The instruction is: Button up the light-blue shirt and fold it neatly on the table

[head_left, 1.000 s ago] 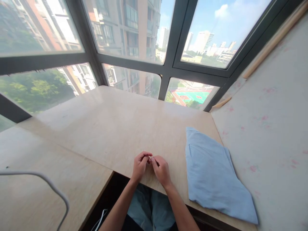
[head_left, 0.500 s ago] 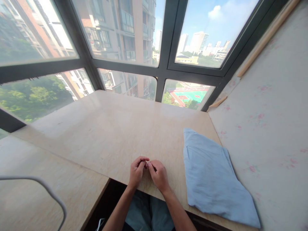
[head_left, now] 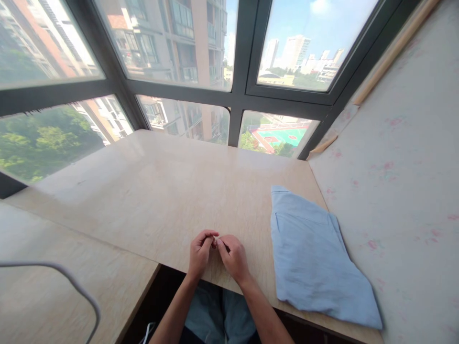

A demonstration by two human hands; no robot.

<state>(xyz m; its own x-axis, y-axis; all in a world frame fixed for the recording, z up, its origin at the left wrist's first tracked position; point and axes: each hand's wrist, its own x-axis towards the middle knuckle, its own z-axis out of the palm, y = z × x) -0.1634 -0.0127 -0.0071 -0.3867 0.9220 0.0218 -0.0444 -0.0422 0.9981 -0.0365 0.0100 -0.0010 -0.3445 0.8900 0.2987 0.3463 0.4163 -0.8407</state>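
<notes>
Here are both bare hands, low in the middle, brought together above the near edge of the pale table (head_left: 186, 186). The left hand (head_left: 200, 255) curls inward, its index finger reaching over toward the right hand (head_left: 234, 258), which bends in to meet it, thumb forward. The fingertips come together or very nearly so; whether they pinch something tiny between them, I cannot tell, as the gap is too small and shadowed. Over to the right lies the blue cloth (head_left: 315, 258), folded and lightly creased, flat on the table just beside the right hand and well clear of its fingers, its far side close to the flowered wall (head_left: 405, 191). Down below, grey-green trousers (head_left: 206, 308) show between the forearms, under the table's edge. Off to the left, a pale cable (head_left: 73, 283) arcs across the view in front of the second tabletop (head_left: 46, 306). And beyond it all, dark window frames (head_left: 240, 100) cross the bright glass, with tall buildings (head_left: 201, 52), green trees (head_left: 46, 138) and a green sports court (head_left: 287, 137) outside.
</notes>
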